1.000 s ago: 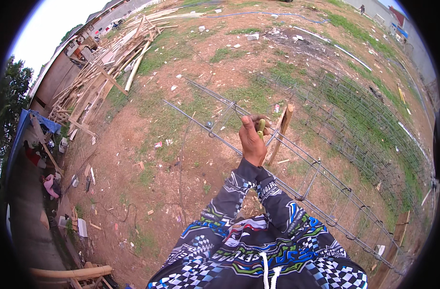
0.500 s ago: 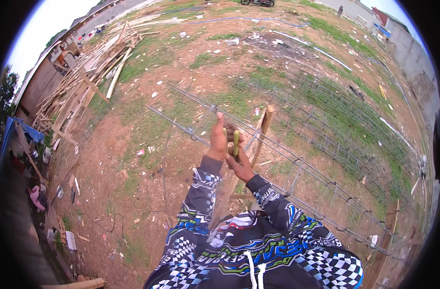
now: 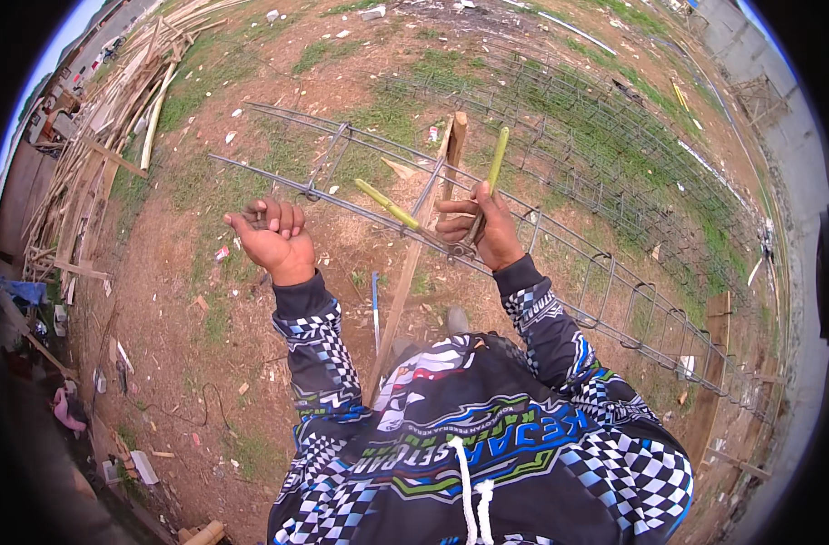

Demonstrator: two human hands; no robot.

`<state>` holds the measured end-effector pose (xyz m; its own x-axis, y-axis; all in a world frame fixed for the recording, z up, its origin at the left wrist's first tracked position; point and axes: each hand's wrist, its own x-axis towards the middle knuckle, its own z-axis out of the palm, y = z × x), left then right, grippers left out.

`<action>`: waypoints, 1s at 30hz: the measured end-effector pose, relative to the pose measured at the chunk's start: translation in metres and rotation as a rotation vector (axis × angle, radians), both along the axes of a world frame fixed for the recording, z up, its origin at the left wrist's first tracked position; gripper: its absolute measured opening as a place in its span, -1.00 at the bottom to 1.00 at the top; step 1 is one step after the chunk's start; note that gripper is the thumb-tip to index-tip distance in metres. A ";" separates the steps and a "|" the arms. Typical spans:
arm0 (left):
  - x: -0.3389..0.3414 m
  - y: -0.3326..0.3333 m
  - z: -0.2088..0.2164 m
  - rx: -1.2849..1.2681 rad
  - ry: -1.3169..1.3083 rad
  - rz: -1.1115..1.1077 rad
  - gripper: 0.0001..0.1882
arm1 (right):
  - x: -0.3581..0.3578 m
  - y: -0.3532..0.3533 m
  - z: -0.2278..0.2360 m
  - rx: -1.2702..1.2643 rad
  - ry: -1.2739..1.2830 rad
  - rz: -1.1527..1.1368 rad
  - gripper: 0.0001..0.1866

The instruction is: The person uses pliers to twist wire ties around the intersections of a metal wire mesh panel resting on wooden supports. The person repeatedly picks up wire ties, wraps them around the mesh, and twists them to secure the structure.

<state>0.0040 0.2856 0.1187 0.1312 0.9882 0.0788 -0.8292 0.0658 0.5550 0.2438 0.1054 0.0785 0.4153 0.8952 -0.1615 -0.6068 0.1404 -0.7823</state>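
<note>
My right hand [image 3: 494,227] grips a pair of pincers [image 3: 499,156] near its jaws. The yellow-green handles spread wide apart, pointing away from me. Off to the left, my left hand [image 3: 276,241] is turned palm up with its fingers curled in; whatever they hold, if anything, is too small to make out. A long rebar cage [image 3: 260,173] with square stirrups slants across in front of me, from far left to near right. The pincers' head is over its near bars, and I cannot tell whether they touch. A wooden support [image 3: 456,141] stands at the cage.
More rebar cages [image 3: 605,127] lie on the grass at the right. Bamboo poles and timber [image 3: 142,100] are piled at the far left. A blue-and-silver long thin tool [image 3: 375,309] is near my feet. A grey wall [image 3: 759,91] runs along the right.
My hands were close together at the cage and are now apart. The left has moved left, the right moved right with the pincers, whose handles have opened wide. My view has tilted down.
</note>
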 end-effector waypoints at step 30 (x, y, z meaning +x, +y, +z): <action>-0.085 -0.053 -0.004 -0.009 0.308 0.292 -0.37 | -0.143 0.069 -0.145 -0.452 -2.269 0.633 -0.81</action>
<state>-0.0813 0.2329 0.1150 -0.1382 0.9878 0.0714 -0.6091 -0.1416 0.7803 0.1008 0.1743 -0.0663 -0.0458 0.9839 -0.1730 0.9961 0.0582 0.0669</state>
